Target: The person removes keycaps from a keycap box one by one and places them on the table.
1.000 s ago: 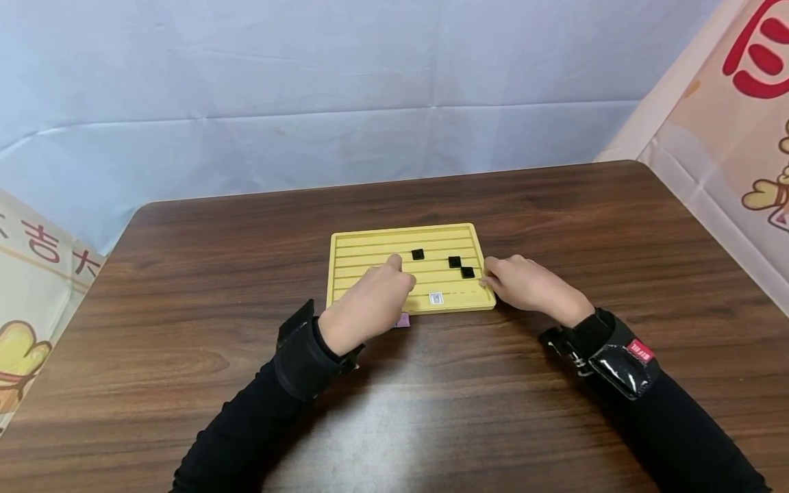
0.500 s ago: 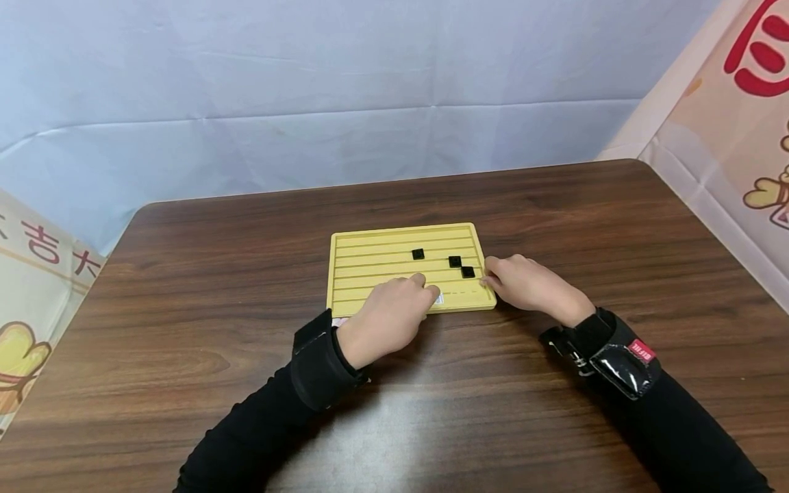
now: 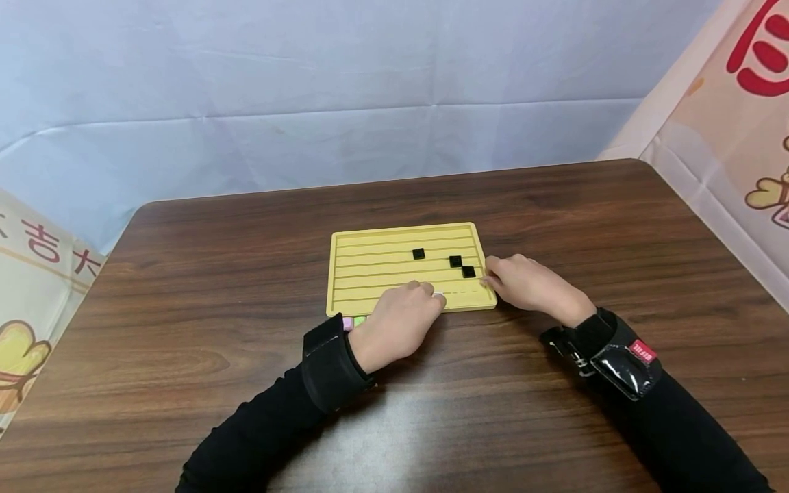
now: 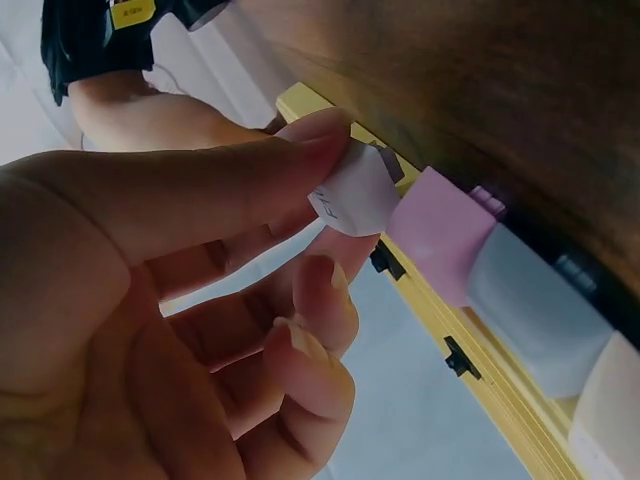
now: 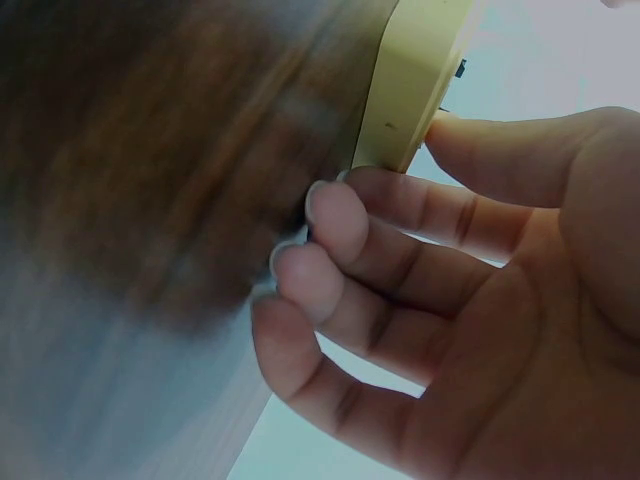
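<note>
Wood table (image 3: 493,411) | left fingers (image 4: 347,253) pinch white block (image 4: 360,195) | right fingers (image 5: 430,208) grip yellow tray (image 3: 376,267)

Head view: bright, fairly even light; glare patch on counter (image 3: 382,438), lower ctr; soft shadow beside L sleeve (image 3: 259,418). Wrist views dimmer, counter blurred; R wrist bkgd washed out.

the board (image 3: 376,261) looks smooth plastic, the table (image 3: 209,287) glossy wood.
</note>
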Available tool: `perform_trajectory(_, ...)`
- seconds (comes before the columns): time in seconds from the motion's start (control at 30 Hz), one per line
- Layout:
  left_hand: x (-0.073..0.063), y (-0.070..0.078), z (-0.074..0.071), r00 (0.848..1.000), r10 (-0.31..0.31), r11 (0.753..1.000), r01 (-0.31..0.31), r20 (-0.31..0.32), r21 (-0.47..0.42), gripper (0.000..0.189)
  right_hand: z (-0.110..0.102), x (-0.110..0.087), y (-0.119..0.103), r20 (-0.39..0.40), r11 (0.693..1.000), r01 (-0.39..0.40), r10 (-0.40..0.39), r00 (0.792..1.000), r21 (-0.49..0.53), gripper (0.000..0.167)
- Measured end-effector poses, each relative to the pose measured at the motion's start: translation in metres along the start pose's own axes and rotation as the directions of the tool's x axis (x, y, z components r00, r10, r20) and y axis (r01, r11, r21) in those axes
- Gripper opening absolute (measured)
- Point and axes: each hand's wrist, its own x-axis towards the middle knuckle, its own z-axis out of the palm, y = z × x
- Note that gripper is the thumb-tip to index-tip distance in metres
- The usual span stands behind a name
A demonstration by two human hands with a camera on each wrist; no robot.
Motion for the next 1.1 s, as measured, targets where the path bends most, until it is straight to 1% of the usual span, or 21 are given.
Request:
perform_trajectory(0.23, 0.0009, 0.0021, 0.0024, 1.0, -0.006, 1.0, 0.005, 0.025, 0.027, 0.014, 0.0002, 0.0001, 0.0002, 0.004, 1.0, 0.004, -0.004, 1.0, -0.001, 0.013)
perform_trajectory(0.4, 0.0017, 0.0023, 0.0045, 1.0, -0.015, 0.999, 0.014, 0.022, 0.033, 0.014, 0.0003, 0.0004, 0.0, -0.002, 1.0, 0.0, 0.0, 1.0, -0.004, 0.014)
perform_trajectory(0.63, 0.0013, 0.0013, 0.0036, 0.999, -0.027, 0.999, 0.026, 0.024, 0.018, 0.017, 0.0002, 0.0004, 0.0005, 0.002, 1.0, -0.004, 0.004, 1.0, -0.008, 0.014)
perform_trajectory(0.87, -0.0005, -0.0002, -0.0007, 0.997, -0.047, 0.999, 0.047, 0.062, 0.001, 0.02, 0.0006, 0.0002, 0.0006, -0.008, 1.0, 0.009, -0.009, 1.0, -0.009, 0.014)
perform_trajectory(1.1, -0.0004, -0.0008, -0.0004, 0.996, -0.058, 0.998, 0.058, 0.071, -0.006, 0.02, 0.0007, -0.0003, 0.0009, -0.007, 1.0, 0.015, -0.015, 1.0, -0.01, 0.013)
